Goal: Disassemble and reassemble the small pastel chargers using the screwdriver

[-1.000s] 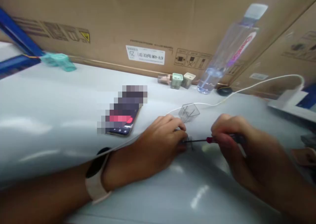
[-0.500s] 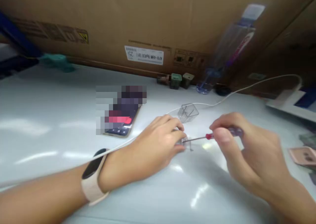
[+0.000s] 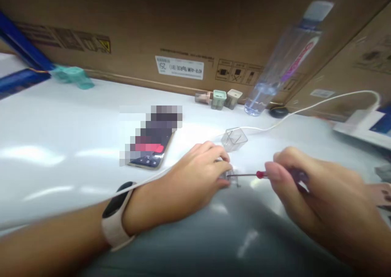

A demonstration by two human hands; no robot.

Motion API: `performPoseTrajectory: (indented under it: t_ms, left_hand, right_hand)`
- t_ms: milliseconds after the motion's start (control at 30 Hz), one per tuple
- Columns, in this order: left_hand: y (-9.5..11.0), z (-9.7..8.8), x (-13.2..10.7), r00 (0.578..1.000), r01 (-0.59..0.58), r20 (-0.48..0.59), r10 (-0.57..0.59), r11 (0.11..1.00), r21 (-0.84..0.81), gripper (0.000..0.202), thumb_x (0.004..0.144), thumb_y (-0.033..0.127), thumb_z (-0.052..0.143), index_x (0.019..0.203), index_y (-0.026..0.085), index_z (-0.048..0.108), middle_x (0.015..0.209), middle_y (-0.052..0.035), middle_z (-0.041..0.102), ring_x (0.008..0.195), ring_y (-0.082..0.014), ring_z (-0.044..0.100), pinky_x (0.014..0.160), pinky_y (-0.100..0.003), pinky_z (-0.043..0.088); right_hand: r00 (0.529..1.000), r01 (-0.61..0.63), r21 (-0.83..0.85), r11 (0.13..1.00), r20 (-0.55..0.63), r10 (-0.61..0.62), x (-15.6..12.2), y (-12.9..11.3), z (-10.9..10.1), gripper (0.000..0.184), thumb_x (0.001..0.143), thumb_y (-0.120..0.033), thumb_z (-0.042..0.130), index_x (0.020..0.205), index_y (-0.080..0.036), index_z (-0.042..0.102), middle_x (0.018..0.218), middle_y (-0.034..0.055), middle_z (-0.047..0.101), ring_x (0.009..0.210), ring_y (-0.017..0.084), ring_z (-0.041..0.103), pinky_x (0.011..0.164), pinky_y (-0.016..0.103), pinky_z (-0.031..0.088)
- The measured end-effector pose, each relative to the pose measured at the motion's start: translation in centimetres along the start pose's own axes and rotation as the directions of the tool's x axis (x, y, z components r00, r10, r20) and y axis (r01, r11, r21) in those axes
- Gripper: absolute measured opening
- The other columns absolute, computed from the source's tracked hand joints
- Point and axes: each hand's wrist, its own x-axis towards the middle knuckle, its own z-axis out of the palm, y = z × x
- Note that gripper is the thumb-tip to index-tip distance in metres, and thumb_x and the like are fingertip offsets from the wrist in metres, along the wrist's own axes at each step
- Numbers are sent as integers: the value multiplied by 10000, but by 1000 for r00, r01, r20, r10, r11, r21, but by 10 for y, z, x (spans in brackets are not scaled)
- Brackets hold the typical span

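Note:
My left hand (image 3: 198, 171), with a banded watch on its wrist, is closed on a small clear plastic piece (image 3: 233, 176) against the white tabletop. The fingers cover most of that piece. In my right hand (image 3: 311, 191) is a screwdriver (image 3: 246, 175) with a red collar and a thin metal shaft. Its shaft points left, and the tip meets the clear piece beside my left fingertips. Just behind my left hand stands a clear square plastic case (image 3: 234, 139).
A phone (image 3: 152, 146) lies left of my hands, partly blurred out. A white cable (image 3: 262, 129) crosses the table. Along the cardboard box (image 3: 131, 61) stand small square plastic pieces (image 3: 219, 100), a tilted clear bottle (image 3: 275, 69) and a black round object (image 3: 278, 112). A teal object (image 3: 73, 76) sits back left.
My right hand has shifted slightly right and down with the screwdriver, whose shaft now lies more level. My left hand stays on the clear piece.

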Motion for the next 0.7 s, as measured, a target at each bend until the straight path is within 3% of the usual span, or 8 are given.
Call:
performPoseTrajectory:
  t_ms: [433, 567, 700]
  left_hand:
    - [-3, -1, 1, 1000, -29, 3, 29, 1000, 12, 159, 1049, 224, 661, 1158, 174, 765, 1215, -107, 716, 1174, -280, 642, 1073, -470, 556]
    - [-2, -3, 2, 1000, -12, 27, 12, 1000, -4, 160, 1048, 215, 657, 1160, 172, 763, 1208, -98, 720, 1170, -285, 643, 1084, -470, 549]
    - [-4, -1, 1, 999, -20, 33, 20, 1000, -9, 159, 1057, 222, 646, 1158, 172, 758, 1210, -96, 714, 1170, -285, 633, 1075, -464, 537]
  right_hand:
    - [984, 114, 5, 993, 134, -114, 4, 8, -13, 492, 1164, -427, 330, 743, -246, 511, 534, -34, 556, 384, 122, 524, 386, 276, 385]
    - [982, 79, 10, 997, 172, -79, 3, 6, -13, 466, 1154, -416, 352, 755, -253, 530, 561, -22, 579, 407, 144, 527, 392, 293, 370]
    - [980, 55, 93, 994, 185, -72, 1, 9, -13, 523, 1148, -526, 338, 770, -249, 570, 585, -14, 612, 396, 140, 527, 391, 291, 359]
